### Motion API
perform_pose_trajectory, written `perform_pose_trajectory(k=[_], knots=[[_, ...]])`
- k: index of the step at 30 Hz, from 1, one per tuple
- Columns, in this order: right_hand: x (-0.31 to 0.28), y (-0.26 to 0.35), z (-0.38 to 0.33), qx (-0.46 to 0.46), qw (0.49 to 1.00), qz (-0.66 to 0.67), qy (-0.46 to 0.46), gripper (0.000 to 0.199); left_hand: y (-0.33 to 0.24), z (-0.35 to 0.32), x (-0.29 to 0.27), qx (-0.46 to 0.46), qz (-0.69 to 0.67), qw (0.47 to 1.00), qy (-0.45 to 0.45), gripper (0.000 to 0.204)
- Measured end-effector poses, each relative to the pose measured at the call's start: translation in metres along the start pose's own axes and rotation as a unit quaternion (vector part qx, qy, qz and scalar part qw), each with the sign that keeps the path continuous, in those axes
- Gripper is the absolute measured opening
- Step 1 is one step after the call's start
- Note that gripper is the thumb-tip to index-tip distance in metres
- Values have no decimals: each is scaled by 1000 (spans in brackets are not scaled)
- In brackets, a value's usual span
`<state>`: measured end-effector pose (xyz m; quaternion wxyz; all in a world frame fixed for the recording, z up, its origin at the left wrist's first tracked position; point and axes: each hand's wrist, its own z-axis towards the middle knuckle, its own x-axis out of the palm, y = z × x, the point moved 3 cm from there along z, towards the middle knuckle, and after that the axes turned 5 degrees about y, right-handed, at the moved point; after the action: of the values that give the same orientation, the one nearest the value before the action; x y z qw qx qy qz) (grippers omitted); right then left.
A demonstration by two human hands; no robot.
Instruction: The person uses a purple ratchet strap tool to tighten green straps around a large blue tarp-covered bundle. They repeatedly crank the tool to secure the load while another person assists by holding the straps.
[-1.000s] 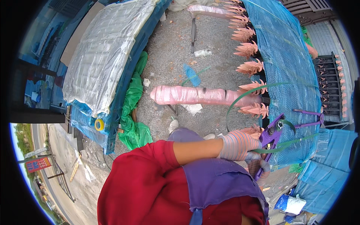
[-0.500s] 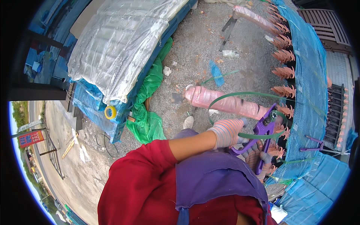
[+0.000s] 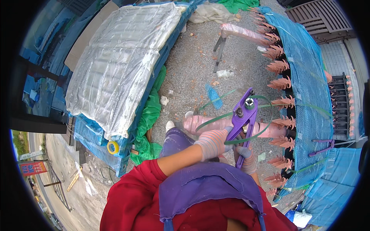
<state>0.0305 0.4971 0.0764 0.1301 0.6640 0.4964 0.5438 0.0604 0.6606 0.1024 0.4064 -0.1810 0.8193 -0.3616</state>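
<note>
A gravel yard (image 3: pixel 192 73) runs as an open lane between a plastic-wrapped stack (image 3: pixel 119 65) on the left and a bundle under blue netting (image 3: pixel 308 88) on the right, whose edge is lined with rust-coloured spiked tips (image 3: pixel 279 82). Over the lane, both gloved hands hold a purple strapping tool (image 3: pixel 243 119): the left hand (image 3: pixel 214 142) is wrapped around its upper handle, the right hand (image 3: pixel 246 158) closed on the lower one. A green strap (image 3: pixel 266 115) loops through the tool's head. Half a second ago the tool sat low against the bundle's edge; now it is raised and clear of the spikes.
</note>
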Motion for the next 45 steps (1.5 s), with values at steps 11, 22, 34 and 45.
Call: perform_pose_trajectory(k=[11,22,34,45], knots=[[121,37,159,145,978,-119,-96,50,179,61,-137,97,3,995,-15,54],[208,96,239,187,979,-34,-69,53,262,123,-311,236,30,966,97,45],[179,79,345,39,936,-211,-279,40,135,203,-389,272,-75,959,2,41],[95,195,448,-55,957,-68,-275,43,220,449,-542,-92,-264,960,-9,19]])
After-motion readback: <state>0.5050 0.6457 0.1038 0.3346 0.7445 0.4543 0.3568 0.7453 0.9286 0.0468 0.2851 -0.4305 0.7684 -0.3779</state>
